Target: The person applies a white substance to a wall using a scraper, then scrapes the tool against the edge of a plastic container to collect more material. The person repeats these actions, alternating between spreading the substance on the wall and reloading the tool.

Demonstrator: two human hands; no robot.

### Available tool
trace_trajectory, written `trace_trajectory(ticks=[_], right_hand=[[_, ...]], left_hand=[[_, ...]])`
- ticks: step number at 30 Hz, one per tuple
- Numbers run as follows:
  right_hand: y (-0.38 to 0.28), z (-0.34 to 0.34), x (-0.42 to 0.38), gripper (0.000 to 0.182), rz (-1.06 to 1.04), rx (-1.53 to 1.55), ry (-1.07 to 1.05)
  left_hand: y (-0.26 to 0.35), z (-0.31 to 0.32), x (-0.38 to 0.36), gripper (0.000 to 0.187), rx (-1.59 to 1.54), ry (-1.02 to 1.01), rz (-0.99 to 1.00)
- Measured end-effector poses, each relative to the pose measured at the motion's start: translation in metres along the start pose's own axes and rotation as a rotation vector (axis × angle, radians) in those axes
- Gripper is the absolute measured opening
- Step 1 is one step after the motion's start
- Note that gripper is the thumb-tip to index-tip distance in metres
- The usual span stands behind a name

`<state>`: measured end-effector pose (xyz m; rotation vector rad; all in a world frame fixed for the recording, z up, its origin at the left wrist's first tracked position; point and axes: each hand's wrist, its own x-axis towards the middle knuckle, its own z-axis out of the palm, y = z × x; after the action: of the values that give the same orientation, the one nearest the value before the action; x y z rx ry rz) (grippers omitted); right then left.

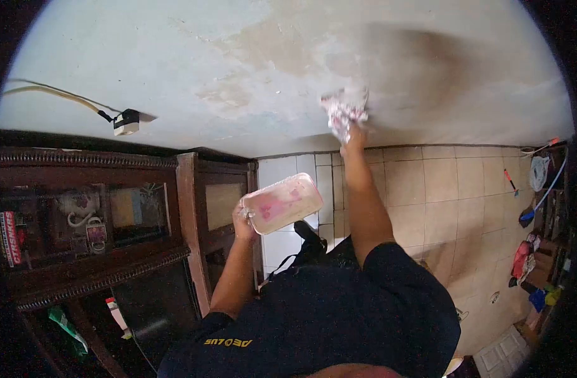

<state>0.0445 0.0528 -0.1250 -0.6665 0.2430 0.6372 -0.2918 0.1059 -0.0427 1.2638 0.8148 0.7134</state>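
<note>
My left hand [243,222] grips one end of a shallow rectangular plastic tub [288,211], with pinkish residue on its inside. The tub is held out in front of my body, tilted so its inside shows. Up at the pale wall [194,38], my right hand [356,137] is closed on a crumpled white and reddish cloth [346,110]. The cloth appears to be against the wall, slightly blurred, and it hides part of my fingers. Beige, worn patches [276,47] mark the wall's surface near the cloth.
A power socket [126,122] with a plugged-in cable [55,92] is on the wall at left. Below it stands a dark wooden cabinet [186,189] with glass panes. Tiles [420,179] cover the floor. Shelves with cables and cloths [524,258] line the right side.
</note>
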Motion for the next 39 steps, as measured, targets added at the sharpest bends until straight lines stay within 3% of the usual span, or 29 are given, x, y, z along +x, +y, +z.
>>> trace_trajectory(ticks=[1,3,6,7,9,10,11,13,16,17,18,20,22,26,28,30,32,34,37,39], right_hand=[[0.018,-0.024,0.004,0.029,0.124,0.025,0.02],[0.058,-0.079,0.006,0.03,-0.037,-0.038,-0.187],[0.043,-0.077,-0.019,0.035,0.023,-0.123,-0.168],[0.027,-0.066,-0.027,0.035,0.017,-0.124,-0.171],[-0.025,-0.019,-0.057,0.034,-0.264,-0.133,-0.411],[-0.055,0.018,-0.075,0.031,-0.203,0.108,-0.336],[-0.074,0.043,-0.079,0.029,-0.272,0.128,-0.379],[-0.092,0.084,-0.068,0.028,-0.389,-0.004,-0.354],[-0.086,0.108,-0.048,0.026,-0.322,-0.042,-0.22],[-0.077,0.099,-0.04,0.021,-0.31,-0.205,-0.073],[-0.062,0.084,-0.029,0.021,-0.31,-0.204,-0.075],[-0.017,0.041,-0.01,0.026,-0.202,0.076,-0.133],[0.017,-0.003,-0.012,0.029,0.052,0.019,0.02],[0.039,-0.062,-0.034,0.034,0.043,-0.1,-0.083],[0.024,-0.053,-0.043,0.037,0.081,-0.152,-0.131],[-0.03,-0.007,-0.078,0.042,-0.279,-0.035,-0.324],[-0.118,0.054,-0.109,0.046,-0.134,0.549,-0.239],[-0.145,0.086,-0.083,0.034,-0.564,0.185,-0.215],[-0.166,0.098,-0.068,0.032,-0.451,-0.015,-0.156],[-0.128,0.073,-0.038,0.038,-0.416,0.055,-0.135]], left_hand=[[-0.006,-0.004,0.005,0.04,-0.001,-0.006,0.008],[-0.023,-0.018,0.01,0.04,-0.122,-0.018,-0.028],[-0.022,-0.019,0.011,0.038,-0.107,-0.012,-0.036],[-0.019,-0.017,0.011,0.038,-0.111,-0.016,-0.032],[-0.013,-0.011,0.009,0.037,-0.17,-0.043,-0.083],[-0.015,-0.011,0.009,0.037,-0.173,-0.043,-0.087],[-0.019,-0.014,0.011,0.037,-0.191,-0.053,-0.056],[-0.019,-0.014,0.014,0.036,-0.211,-0.069,-0.02],[-0.019,-0.014,0.015,0.035,-0.196,-0.065,-0.009],[-0.019,-0.014,0.015,0.035,-0.172,-0.046,0.003],[-0.018,-0.012,0.015,0.034,-0.148,-0.026,0.016],[-0.01,-0.005,0.01,0.035,-0.192,-0.027,-0.034],[-0.013,-0.007,0.011,0.035,-0.24,-0.035,-0.085],[-0.03,-0.026,0.017,0.039,-0.171,-0.09,0.035],[-0.028,-0.023,0.019,0.04,-0.183,-0.116,0.039],[-0.023,-0.018,0.018,0.041,-0.148,-0.114,0.063],[-0.027,-0.021,0.019,0.041,-0.175,-0.113,0.034],[-0.031,-0.025,0.021,0.042,-0.196,-0.113,0.01],[-0.035,-0.025,0.022,0.042,-0.256,-0.041,-0.083],[-0.035,-0.026,0.021,0.041,-0.158,-0.062,-0.02]])
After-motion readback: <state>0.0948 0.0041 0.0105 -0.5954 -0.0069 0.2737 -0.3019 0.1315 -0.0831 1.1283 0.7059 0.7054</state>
